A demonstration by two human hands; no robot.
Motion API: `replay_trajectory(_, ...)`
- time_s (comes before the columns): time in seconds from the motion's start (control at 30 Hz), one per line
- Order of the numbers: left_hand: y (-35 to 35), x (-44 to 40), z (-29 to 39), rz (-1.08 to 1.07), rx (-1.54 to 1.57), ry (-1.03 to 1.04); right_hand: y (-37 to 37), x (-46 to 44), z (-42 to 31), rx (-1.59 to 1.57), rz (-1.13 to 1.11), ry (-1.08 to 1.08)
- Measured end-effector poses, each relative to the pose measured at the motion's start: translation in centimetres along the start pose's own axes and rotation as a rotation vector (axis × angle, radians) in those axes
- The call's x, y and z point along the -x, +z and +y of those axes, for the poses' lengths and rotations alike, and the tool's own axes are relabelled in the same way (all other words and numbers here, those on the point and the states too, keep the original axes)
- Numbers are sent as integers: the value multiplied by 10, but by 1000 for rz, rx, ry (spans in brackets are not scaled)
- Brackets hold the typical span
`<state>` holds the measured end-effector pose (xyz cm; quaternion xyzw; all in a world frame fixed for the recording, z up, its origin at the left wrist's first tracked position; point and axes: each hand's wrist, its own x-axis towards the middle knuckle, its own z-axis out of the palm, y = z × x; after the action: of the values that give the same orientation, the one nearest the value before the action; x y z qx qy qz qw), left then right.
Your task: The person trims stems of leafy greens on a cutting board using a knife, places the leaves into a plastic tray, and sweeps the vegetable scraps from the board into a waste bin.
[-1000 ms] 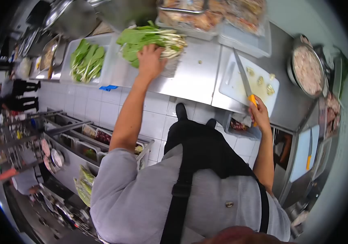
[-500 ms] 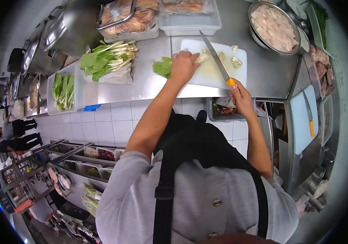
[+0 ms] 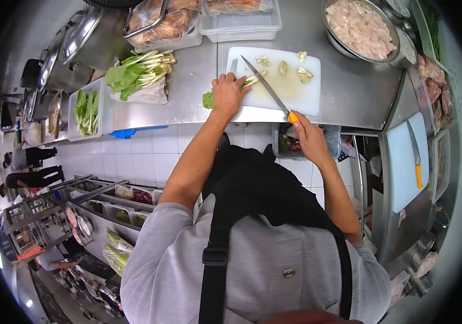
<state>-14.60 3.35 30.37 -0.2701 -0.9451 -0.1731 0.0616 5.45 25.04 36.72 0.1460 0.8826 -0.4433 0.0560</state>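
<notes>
My left hand (image 3: 227,94) is closed over a leafy green (image 3: 208,100) at the left edge of the white cutting board (image 3: 307,100); its pale stems stick out to the right of the fingers. In my right hand (image 3: 307,132) is the orange handle of a long knife (image 3: 267,86). The blade slants up and left across the board, over or beside the stem ends. Several cut stem ends (image 3: 305,74) lie on the right and upper part of the board. A pile of leafy greens (image 3: 139,75) rests on the steel counter to the left.
A plastic tub of greens (image 3: 86,110) stands at the left. Behind are bagged food (image 3: 166,27), a plastic container (image 3: 241,27) and a metal bowl of pale meat (image 3: 360,29). A second board (image 3: 403,156) with a knife (image 3: 416,151) is at right. Other people (image 3: 34,178) stand far left.
My left hand has gone from the pile of greens to the cutting board with a leafy green. The view has shifted right, and the knife now crosses by the stems.
</notes>
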Motion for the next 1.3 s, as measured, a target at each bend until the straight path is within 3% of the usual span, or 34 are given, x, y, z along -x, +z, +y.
replay_trajectory(0.33, 0, -2, -12, 28, 218, 17, 27, -58, 13, -21, -45, -50)
replay_trajectory(0.43, -18, -10, -21, 71, 475, -34, 11, -50, 2, -25, -51, 52)
replay_trajectory(0.57, -33, -20, -57, 26, 1297, -232, 13, -45, 1, -87, -70, 128)
replay_trajectory(0.6, -55, -19, -59, 73, 1259, -211, 14, -47, 4, -106, -72, 131)
replay_trajectory(0.67, -72, -19, -78, 115, 1667, -383, 17, -47, 8, -140, -115, 175)
replay_trajectory(0.7, -92, -17, -87, 189, 1865, -413, 30, -54, 33, -103, -27, -4)
replay_trajectory(0.73, -92, -19, -109, 329, 1879, -434, 28, -48, 12, -253, -81, 150)
replay_trajectory(0.77, -114, -17, -121, 490, 2036, -484, 32, -52, 26, -201, -60, 36)
replay_trajectory(0.83, -140, -11, -172, 732, 2145, -485, 31, -52, 29, -234, -108, 188)
replay_trajectory(1.0, -197, 18, -335, 1223, 2241, -461, 34, -48, 12, -234, -113, 202)
replay_trajectory(1.03, -216, 20, -359, 1461, 2157, -597, 35, -47, 8, -237, -101, 210)
replay_trajectory(1.07, -226, 32, -392, 1512, 2118, -523, 36, -47, 9, -220, -101, 192)
replay_trajectory(1.1, -233, 43, -425, 1522, 2035, -322, 40, -49, 13, -204, -106, 160)
replay_trajectory(1.13, -233, 52, -452, 1490, 2085, -346, 43, -49, 20, -180, -102, 146)
replay_trajectory(1.2, -229, 64, -471, 1274, 2136, -572, 37, -41, 0, -162, -101, 165)
replay_trajectory(1.3, -226, 25, -402, 971, 1303, -1106, 43, -37, -14, -187, -74, 208)
